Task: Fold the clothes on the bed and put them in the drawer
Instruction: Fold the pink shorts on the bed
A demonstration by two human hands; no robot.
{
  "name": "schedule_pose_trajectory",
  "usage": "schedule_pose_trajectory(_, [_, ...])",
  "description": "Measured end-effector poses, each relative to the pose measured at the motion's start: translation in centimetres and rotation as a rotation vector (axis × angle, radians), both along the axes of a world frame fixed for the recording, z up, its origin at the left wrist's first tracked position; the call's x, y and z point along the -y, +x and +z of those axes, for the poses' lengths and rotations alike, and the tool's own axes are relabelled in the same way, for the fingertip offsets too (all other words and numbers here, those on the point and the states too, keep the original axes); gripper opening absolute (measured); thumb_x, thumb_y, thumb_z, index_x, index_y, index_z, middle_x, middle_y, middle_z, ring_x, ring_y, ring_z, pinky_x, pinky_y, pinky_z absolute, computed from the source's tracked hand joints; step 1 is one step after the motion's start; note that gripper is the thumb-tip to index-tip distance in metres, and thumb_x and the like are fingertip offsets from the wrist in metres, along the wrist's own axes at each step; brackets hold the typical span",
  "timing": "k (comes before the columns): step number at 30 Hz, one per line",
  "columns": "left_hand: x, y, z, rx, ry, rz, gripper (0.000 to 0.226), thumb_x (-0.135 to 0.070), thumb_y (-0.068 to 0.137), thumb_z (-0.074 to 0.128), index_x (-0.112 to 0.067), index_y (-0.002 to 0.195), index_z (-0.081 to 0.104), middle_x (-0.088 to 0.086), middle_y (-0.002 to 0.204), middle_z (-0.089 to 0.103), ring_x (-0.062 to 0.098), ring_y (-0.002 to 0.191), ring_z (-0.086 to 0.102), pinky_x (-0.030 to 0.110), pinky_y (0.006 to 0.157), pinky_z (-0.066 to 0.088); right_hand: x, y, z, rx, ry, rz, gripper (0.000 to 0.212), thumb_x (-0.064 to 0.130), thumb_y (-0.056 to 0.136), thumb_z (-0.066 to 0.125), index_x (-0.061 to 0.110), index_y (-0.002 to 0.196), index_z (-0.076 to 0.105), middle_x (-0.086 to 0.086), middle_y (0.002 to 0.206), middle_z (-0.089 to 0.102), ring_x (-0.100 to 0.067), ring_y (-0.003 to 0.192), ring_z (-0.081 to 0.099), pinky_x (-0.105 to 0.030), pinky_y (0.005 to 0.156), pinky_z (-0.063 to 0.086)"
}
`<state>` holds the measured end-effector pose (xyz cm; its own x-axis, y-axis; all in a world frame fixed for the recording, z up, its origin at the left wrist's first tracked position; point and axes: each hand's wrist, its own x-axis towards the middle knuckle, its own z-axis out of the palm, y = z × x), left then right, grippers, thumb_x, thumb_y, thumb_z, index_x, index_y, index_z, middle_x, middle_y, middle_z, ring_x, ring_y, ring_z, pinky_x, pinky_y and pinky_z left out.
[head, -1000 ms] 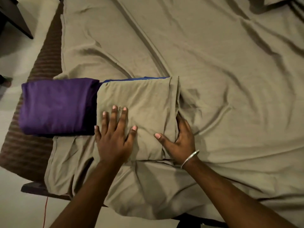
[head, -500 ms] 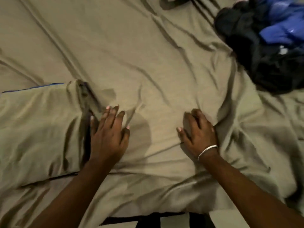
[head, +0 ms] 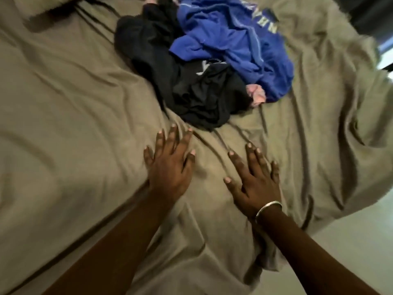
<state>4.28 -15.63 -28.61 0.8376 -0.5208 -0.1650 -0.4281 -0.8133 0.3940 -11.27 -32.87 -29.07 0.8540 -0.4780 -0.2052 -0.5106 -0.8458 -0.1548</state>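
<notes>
Both hands, the left hand (head: 170,167) and right hand (head: 255,179), lay flat with fingers spread on the olive sheet (head: 63,124), holding nothing, just short of the unfolded black garment (head: 191,90) and blue garment (head: 234,39), likely the next reach.

Wrinkled olive sheet (head: 74,107) covers the bed; pale floor (head: 350,248) lower right.
</notes>
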Motion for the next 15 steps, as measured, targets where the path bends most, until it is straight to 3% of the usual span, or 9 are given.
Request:
schedule_pose_trajectory(6, [4.2,-0.3,-3.3,0.131,0.122,0.158,0.068,-0.065,0.089,0.035,-0.042,0.152,0.026,-0.003,0.163,0.022,0.028,0.151,0.016,0.066,0.112,0.008,4.7,0.2,-0.5,0.065,0.009,-0.151,0.059,0.063,0.094,0.027,0.048,0.15,0.023,0.01,0.165,0.009,-0.017,0.152,0.005,-0.056,0.119,0.006])
schedule_pose_trajectory(8, [4.1,-0.4,-3.7,0.153,0.141,0.161,0.068,-0.065,0.091,0.031,-0.041,0.153,0.025,-0.002,0.164,0.02,0.028,0.151,0.015,0.065,0.113,0.007,4.5,1.6,-0.2,0.147,0.01,-0.198,0.054,0.061,0.091,0.036,0.04,0.141,0.041,0.0,0.159,0.029,-0.024,0.146,0.024,-0.058,0.114,0.018])
schedule_pose_trajectory(10, [4.4,-0.2,-4.1,0.174,0.175,0.166,0.067,-0.065,0.091,0.028,-0.04,0.154,0.024,0.0,0.164,0.019,0.028,0.151,0.013,0.066,0.114,0.007,5.0,4.7,0.2,0.324,0.002,-0.232,0.05,0.056,0.089,0.046,0.027,0.129,0.054,-0.007,0.143,0.049,-0.027,0.13,0.047,-0.052,0.1,0.033])
schedule_pose_trajectory(13, [4.3,-0.4,-4.8,0.189,0.198,0.161,0.068,-0.065,0.092,0.021,-0.04,0.155,0.02,0.0,0.165,0.018,0.026,0.152,0.008,0.067,0.114,0.004,6.2,10.5,1.6,0.596,0.096,-0.04,0.043,0.034,0.09,0.06,0.022,0.131,0.061,-0.005,0.123,0.063,-0.026,0.104,0.062,-0.042,0.083,0.046])
schedule_pose_trajectory(15, [4.3,-0.4,-5.3,0.202,0.197,0.16,0.067,-0.065,0.093,0.017,-0.04,0.156,0.016,0.0,0.165,0.017,0.025,0.153,0.006,0.067,0.114,0.003,6.7,14.2,2.2,0.637,0.199,0.101,0.052,0.018,0.087,0.061,0.025,0.139,0.056,-0.007,0.112,0.062,-0.03,0.097,0.061,-0.039,0.077,0.051])
